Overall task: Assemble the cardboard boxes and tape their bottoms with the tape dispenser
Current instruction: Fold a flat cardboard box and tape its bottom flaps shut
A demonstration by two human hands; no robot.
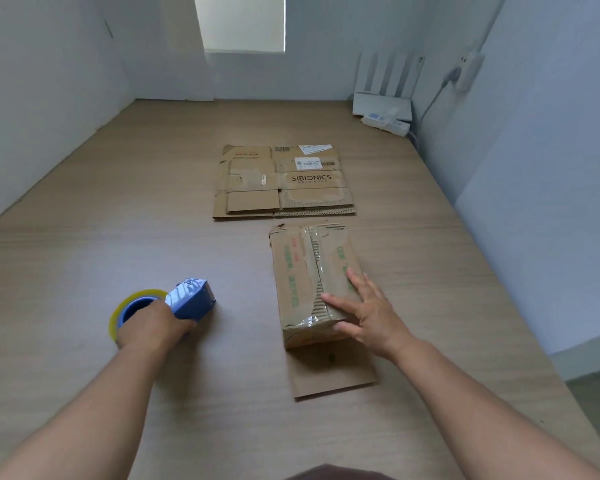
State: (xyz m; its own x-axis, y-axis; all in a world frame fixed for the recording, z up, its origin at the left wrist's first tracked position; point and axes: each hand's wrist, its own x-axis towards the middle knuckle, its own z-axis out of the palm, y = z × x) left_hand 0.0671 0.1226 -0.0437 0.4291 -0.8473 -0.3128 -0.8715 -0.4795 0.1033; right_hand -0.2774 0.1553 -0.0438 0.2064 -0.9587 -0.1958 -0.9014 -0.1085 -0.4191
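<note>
A brown cardboard box [305, 271] stands assembled on the wooden table, bottom side up, with clear tape along its middle seam. A loose flap lies flat on the table at its near end. My right hand [368, 313] rests on the box's near right corner with fingers spread and straight. To the left, my left hand [153, 327] grips the blue tape dispenser [187, 297], which sits on the table with its yellowish tape roll at the hand's left. Farther back lies a stack of flattened cardboard boxes [281, 181], the top one printed SIBIONICS.
The wooden table [84, 254] runs to white walls at left, back and right. A white router with a power strip [385, 112] sits in the far right corner, with a cable up the wall. The table's right edge drops off near the front.
</note>
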